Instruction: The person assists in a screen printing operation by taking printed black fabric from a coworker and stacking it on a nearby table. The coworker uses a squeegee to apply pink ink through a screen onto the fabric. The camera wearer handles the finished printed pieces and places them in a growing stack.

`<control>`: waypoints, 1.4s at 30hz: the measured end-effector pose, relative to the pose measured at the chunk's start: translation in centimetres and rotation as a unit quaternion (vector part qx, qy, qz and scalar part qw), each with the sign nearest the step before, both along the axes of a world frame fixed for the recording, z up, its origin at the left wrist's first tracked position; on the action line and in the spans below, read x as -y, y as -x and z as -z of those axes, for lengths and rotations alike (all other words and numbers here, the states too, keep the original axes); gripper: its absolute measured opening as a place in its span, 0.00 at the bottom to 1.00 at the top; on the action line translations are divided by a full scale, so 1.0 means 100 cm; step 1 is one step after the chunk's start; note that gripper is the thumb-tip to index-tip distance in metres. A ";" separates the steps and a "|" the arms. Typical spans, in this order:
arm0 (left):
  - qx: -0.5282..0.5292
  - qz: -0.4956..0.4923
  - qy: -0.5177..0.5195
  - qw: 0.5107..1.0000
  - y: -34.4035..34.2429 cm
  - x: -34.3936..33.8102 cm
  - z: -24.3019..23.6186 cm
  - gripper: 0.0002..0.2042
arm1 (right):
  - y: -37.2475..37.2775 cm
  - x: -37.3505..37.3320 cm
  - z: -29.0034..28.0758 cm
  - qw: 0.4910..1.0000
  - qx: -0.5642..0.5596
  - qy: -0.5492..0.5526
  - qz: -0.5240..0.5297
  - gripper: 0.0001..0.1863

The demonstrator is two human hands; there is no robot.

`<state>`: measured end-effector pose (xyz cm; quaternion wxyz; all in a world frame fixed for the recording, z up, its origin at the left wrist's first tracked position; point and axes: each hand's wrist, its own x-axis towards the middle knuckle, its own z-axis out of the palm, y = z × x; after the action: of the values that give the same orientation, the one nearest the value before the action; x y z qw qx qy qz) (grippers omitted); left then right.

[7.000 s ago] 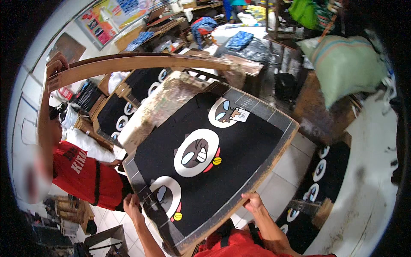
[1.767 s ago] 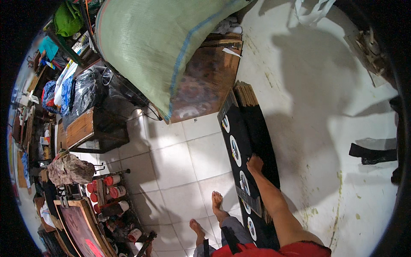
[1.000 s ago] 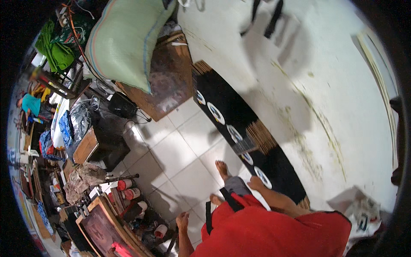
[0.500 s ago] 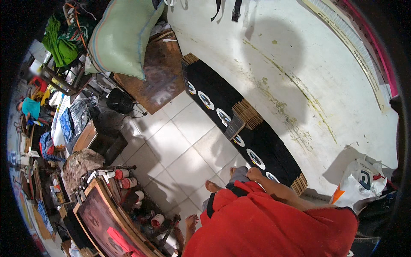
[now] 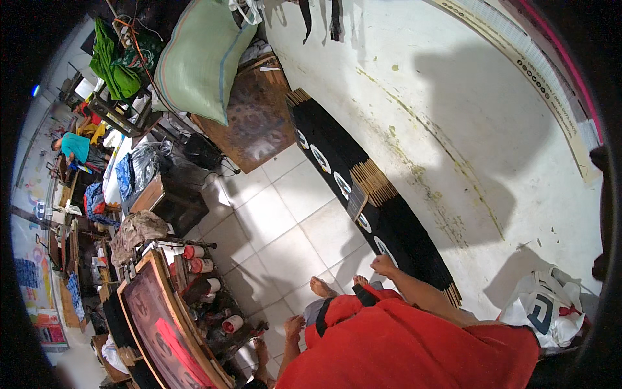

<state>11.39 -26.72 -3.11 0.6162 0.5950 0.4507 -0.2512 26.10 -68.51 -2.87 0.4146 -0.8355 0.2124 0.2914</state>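
My right hand (image 5: 383, 264) hangs with its fingers curled in, beside a long row of overlapping black panels (image 5: 411, 236); nothing shows in it. White round prints (image 5: 321, 158) run along the row's near edge, and light wooden slat ends (image 5: 372, 183) stick out in bunches. My left hand (image 5: 295, 326) is low at my left side, fingers loosely bent and apart, holding nothing that I can see. To its left lies a wood-framed printing screen (image 5: 144, 295) with a red smear of ink (image 5: 180, 350). Red cloth (image 5: 414, 337) covers my body.
Red-and-white pots (image 5: 201, 266) crowd a rack beside the screen. A stuffed green sack (image 5: 202, 61) rests on a brown board (image 5: 249, 120). At the right is a white plastic bag (image 5: 544, 308). Another person (image 5: 76, 148) in a teal shirt is far left. Bare feet (image 5: 322, 287) stand on tiles.
My view has shifted, so the room's left side shows more. My right hand has moved slightly away from my leg, and my left hand is a little higher.
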 end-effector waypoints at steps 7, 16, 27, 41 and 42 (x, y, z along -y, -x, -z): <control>0.027 0.049 -0.090 0.994 0.026 0.058 0.009 0.16 | 0.037 0.069 0.019 0.949 -0.105 0.152 -0.255 0.13; 0.130 0.404 -0.310 0.851 0.096 0.045 0.043 0.16 | -0.004 0.040 0.034 0.976 -0.054 0.048 -0.206 0.12; 0.022 0.380 -0.274 0.883 0.089 0.046 0.048 0.17 | -0.057 0.001 0.055 0.981 0.014 0.021 -0.194 0.08; 0.006 0.335 -0.283 0.899 0.079 0.044 0.065 0.17 | -0.028 0.019 0.057 0.858 0.053 0.050 -0.508 0.07; 0.018 0.289 -0.268 0.919 0.077 0.045 0.056 0.16 | -0.028 0.018 0.063 0.925 -0.037 0.003 -0.379 0.07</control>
<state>3.67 -31.26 -8.67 0.3421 0.8467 0.2982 -0.2779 28.91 -70.31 -9.13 0.2629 -0.8434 -0.1046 0.4569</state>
